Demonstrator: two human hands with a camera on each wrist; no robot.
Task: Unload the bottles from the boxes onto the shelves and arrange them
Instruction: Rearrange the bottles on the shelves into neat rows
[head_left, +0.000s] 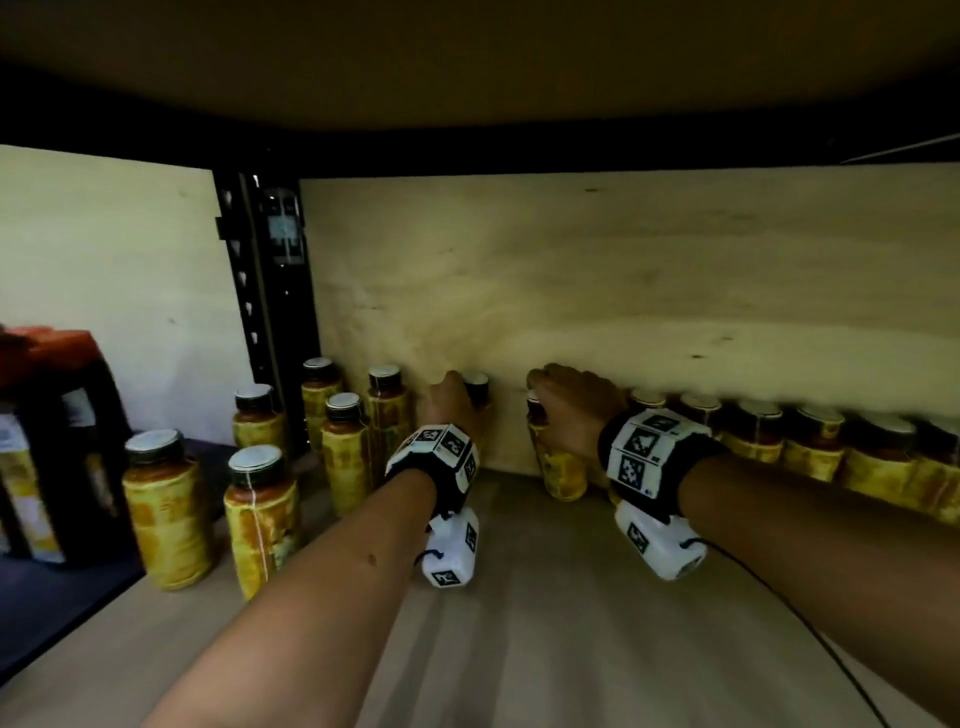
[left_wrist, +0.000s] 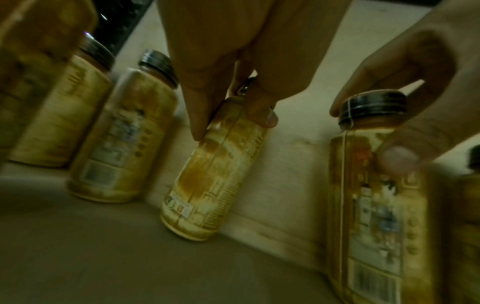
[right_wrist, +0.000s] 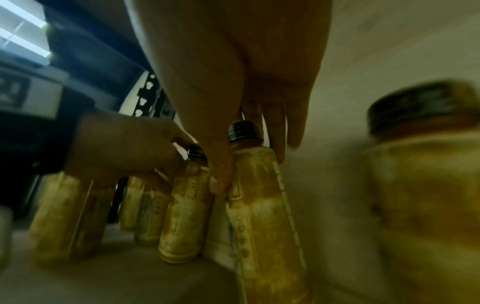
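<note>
Bare forearms are wearing black wrist straps (head_left: 655, 457) carrying white, black-patterned marker blocks (head_left: 451, 551); a thin black cable (head_left: 810, 629) is trailing from the right one.

Dim yellowish light, dark top, motion-blurred wrist views, wide-angle edge bending

Bottles (head_left: 810, 441) along shelf (head_left: 545, 597) back wall (head_left: 571, 286)

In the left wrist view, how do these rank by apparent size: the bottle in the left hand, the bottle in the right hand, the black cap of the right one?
1. Right-hand bottle, though nearer the camera
2. Left-hand bottle
3. Black cap
</note>
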